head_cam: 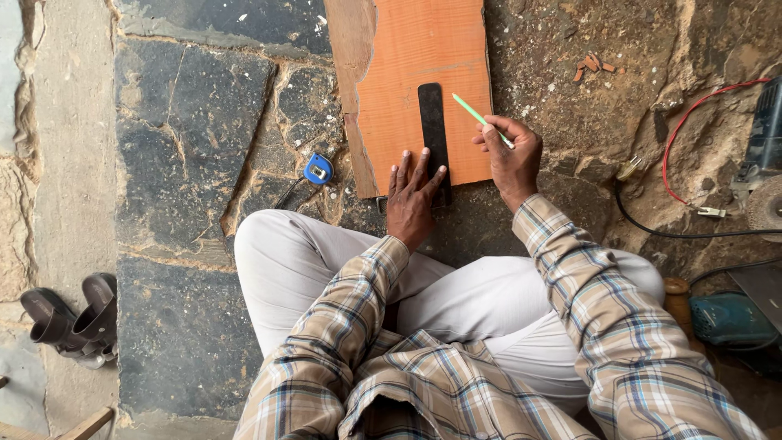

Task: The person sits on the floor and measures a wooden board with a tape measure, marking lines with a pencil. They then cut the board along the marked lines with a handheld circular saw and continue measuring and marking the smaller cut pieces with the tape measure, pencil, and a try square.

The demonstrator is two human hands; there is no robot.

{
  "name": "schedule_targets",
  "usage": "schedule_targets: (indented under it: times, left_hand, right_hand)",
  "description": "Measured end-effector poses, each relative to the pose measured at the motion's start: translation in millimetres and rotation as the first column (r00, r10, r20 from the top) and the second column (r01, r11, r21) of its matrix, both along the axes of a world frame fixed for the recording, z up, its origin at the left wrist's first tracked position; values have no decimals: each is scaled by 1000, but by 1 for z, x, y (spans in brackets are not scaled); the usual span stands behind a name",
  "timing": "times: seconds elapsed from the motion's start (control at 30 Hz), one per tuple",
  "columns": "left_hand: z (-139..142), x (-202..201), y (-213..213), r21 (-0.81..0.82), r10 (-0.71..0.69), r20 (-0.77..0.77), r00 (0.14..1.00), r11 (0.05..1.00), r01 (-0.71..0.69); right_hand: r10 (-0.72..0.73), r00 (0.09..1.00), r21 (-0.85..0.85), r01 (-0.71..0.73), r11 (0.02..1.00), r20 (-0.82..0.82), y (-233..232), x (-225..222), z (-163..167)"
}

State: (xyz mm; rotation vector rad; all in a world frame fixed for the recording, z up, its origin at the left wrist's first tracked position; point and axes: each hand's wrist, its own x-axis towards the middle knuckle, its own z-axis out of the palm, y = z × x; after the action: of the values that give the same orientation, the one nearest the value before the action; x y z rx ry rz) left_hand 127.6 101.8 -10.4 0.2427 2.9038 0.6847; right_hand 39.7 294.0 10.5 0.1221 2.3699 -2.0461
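Down on the stone floor (pixel 187 122) we go, and the wooden board (pixel 423 73) lies flat just beyond the person's crossed legs. A dark straightedge (pixel 432 130) rests lengthwise on the board, its near end running off the near edge. The left hand (pixel 411 195) presses it down, fingers (pixel 419 167) spread flat and open, gripping nothing, just pinning. The right hand (pixel 511 155) sits just right of the straightedge, its fingers closed around a green pencil (pixel 481 118) whose tip points up and to the left, toward the ruler but lifted clear of the wood.

By the look of it, the marking is only being set up: the guide is placed and held, yet I can make out no drawn line on the board, so the stroke itself seems left to do.

Around them: a blue tape measure (pixel 318 169) just left of the board, dark sandals (pixel 73 322) well off at the near left, a red wire (pixel 700 106) and a black cable (pixel 676 232) to the right, with power tools (pixel 733 318) at the right edge. Small wood chips (pixel 593 65) lie far right of the board. Nothing sits in the pencil's way.
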Motion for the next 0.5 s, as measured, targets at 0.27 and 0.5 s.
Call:
schedule_targets:
  times: [0.27, 0.5]
  left_hand:
    - [0, 3, 3, 1, 28, -1, 1000, 1000, -28]
    - [-3, 3, 3, -3, 29, -4, 1000, 1000, -29]
  right_hand:
    - [30, 999, 76, -32, 997, 25, -2, 1, -4]
    - [50, 998, 60, -52, 997, 31, -3, 4, -8]
